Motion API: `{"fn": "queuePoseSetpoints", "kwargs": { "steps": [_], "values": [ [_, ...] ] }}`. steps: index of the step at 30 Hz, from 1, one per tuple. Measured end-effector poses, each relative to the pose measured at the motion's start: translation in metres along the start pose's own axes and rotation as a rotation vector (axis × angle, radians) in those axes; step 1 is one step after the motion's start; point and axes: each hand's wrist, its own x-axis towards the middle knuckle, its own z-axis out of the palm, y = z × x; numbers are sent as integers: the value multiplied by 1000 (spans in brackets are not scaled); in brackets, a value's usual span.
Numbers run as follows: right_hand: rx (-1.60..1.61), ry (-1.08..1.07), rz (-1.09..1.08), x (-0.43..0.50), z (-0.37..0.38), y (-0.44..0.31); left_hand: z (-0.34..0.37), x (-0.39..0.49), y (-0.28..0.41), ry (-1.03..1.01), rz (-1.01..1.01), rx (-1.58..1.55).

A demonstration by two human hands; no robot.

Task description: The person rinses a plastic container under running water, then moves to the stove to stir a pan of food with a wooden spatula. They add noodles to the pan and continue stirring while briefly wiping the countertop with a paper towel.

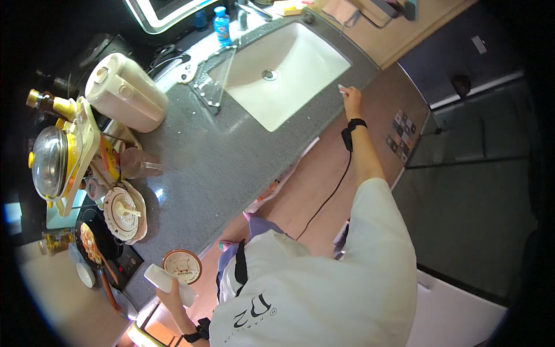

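My left hand (172, 295) is closed around a white cylindrical object (161, 278), possibly a paper roll. Right beside it, partly behind the white object, is a round brown-rimmed plate (184, 265) with an animal drawing; what supports it is unclear. My right hand (352, 100) is stretched out to the counter edge by the white sink (295, 82), fingers pinching a small white piece (341, 89), perhaps tissue. Both wrists wear black bands, and a cable hangs from the right one.
On the grey counter (208, 160) stand a cream kettle-like appliance (125, 93), a rack with a glass-lidded pot (50, 162), a patterned dish (121, 214) and a blue bottle (221, 27). A frying pan with food (90, 245) sits on the hob (130, 264).
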Motion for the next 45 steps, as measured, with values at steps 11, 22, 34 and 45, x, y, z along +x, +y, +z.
{"fn": "queuePoseSetpoints", "kwargs": {
  "steps": [11,22,34,45],
  "values": [
    [327,-275,-361,-133,-12,-170,41,66,-30,-179,-52,-214],
    [627,-573,-568,-253,-29,-342,58,90,-28,-224,-61,-217],
    [438,-357,-462,-142,29,-294,64,100,-41,-189,-42,-298],
    [612,-604,-555,-249,-2,-389,33,84,-39,-91,133,-81]
  ]
}}
